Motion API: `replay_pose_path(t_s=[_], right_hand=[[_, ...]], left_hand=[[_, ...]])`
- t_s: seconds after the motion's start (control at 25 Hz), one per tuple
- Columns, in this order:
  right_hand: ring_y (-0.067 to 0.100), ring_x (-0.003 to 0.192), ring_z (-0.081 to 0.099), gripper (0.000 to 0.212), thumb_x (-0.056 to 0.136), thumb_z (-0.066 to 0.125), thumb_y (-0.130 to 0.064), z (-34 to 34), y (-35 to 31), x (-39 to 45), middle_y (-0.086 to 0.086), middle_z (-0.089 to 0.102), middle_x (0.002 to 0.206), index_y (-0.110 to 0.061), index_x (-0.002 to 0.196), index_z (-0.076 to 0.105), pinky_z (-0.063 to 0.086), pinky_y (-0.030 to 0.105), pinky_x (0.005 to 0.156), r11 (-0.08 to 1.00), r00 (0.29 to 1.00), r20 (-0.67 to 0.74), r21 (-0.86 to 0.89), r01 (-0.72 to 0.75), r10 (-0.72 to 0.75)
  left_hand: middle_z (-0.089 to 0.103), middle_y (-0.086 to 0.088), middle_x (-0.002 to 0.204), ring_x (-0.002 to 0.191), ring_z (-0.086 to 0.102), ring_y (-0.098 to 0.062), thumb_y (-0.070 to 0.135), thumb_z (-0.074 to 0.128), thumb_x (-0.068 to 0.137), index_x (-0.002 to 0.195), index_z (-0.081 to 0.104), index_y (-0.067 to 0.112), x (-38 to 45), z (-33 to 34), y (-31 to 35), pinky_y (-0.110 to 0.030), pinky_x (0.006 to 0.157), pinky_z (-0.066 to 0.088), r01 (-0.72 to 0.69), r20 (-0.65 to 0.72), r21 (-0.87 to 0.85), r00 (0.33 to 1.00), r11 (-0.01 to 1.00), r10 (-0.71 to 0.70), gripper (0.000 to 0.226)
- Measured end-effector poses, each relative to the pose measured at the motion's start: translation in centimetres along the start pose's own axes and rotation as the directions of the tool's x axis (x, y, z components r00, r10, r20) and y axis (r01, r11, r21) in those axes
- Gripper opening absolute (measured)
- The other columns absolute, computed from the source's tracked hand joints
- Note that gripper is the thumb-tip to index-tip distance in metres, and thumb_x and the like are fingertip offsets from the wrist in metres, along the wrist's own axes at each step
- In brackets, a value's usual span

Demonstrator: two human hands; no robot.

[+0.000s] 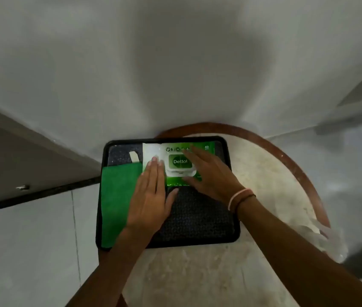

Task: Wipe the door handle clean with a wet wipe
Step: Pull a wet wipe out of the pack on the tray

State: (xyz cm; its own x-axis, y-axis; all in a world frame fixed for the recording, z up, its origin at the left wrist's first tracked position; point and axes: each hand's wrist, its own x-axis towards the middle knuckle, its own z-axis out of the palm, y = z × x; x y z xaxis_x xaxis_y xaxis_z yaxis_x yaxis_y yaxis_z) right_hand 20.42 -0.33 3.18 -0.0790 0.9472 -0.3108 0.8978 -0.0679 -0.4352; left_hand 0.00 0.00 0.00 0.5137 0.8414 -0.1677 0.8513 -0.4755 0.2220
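Observation:
A green and white pack of wet wipes [180, 161] lies at the far end of a black tray [231, 238], its lid closed. My left hand [151, 196] rests flat on the pack's left edge with fingers straight. My right hand [211, 173] lies over the pack's right side, fingers spread around the lid. Neither hand has lifted the pack. No door handle shows in this view.
A green cloth [118, 200] covers the tray's left side. The tray sits on a round stool [264, 169] with a brown rim and pale seat, against a white wall [175, 63]. A brown door [20, 156] stands at the left, tiled floor [31, 251] below.

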Motion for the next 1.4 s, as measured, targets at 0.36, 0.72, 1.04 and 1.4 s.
replay_pose_path(t_s=[0.36, 0.72, 1.04, 1.4], right_hand=[[0.013, 0.07, 0.066, 0.044, 0.104, 0.048, -0.043, -1.2, 2.3, 4.7, 0.005, 0.074, 0.089, -0.01, 0.118, 0.072, 0.055, 0.021, 0.066, 0.988, 1.0, 0.021, 0.156, 0.0, -0.003], [0.025, 0.074, 0.055, 0.037, 0.099, 0.061, -0.038, -5.5, 2.4, 7.5, 0.022, 0.064, 0.083, -0.009, 0.083, 0.077, 0.042, 0.032, 0.068, 0.896, 0.948, 0.314, 0.407, -0.177, 0.044], [0.025, 0.074, 0.054, 0.052, 0.102, 0.055, -0.038, -4.2, 2.7, 6.9, 0.037, 0.069, 0.099, 0.011, 0.1, 0.073, 0.04, 0.033, 0.068, 0.904, 0.977, 0.213, 0.41, -0.12, 0.033], [0.025, 0.121, 0.066, 0.041, 0.098, 0.064, -0.034, -7.2, -3.8, -0.6, 0.011, 0.069, 0.129, -0.009, 0.13, 0.066, 0.054, 0.035, 0.101, 0.536, 0.947, -0.008, 0.826, -0.175, 0.321]], left_hand=[[0.017, -0.022, 0.171, 0.16, 0.018, -0.034, 0.062, 0.025, 0.106, 0.161, 0.023, -0.005, 0.5, 3.8, 0.4, -0.048, 0.13, 0.027, -0.015, -0.048, 0.09, 0.999, 0.996, 0.019, 0.086], [0.065, -0.02, 0.131, 0.116, 0.064, -0.033, 0.023, 0.07, 0.099, 0.135, 0.063, 0.001, 4.1, 1.4, 2.4, -0.046, 0.091, 0.059, 0.01, -0.304, -0.237, 0.949, 0.971, -0.084, 0.043], [0.07, -0.016, 0.116, 0.102, 0.064, -0.035, 0.014, 0.067, 0.099, 0.11, 0.077, 0.006, 7.2, 1.2, 2.9, -0.047, 0.08, 0.053, 0.167, -0.22, -0.287, 0.947, 0.943, -0.235, 0.017], [0.07, -0.018, 0.066, 0.057, 0.064, -0.027, 0.022, 0.064, 0.103, 0.076, 0.073, -0.003, 0.3, -10.0, 1.5, -0.044, 0.064, 0.057, 0.162, -0.046, -0.771, 0.951, 0.616, -0.307, 0.038]])
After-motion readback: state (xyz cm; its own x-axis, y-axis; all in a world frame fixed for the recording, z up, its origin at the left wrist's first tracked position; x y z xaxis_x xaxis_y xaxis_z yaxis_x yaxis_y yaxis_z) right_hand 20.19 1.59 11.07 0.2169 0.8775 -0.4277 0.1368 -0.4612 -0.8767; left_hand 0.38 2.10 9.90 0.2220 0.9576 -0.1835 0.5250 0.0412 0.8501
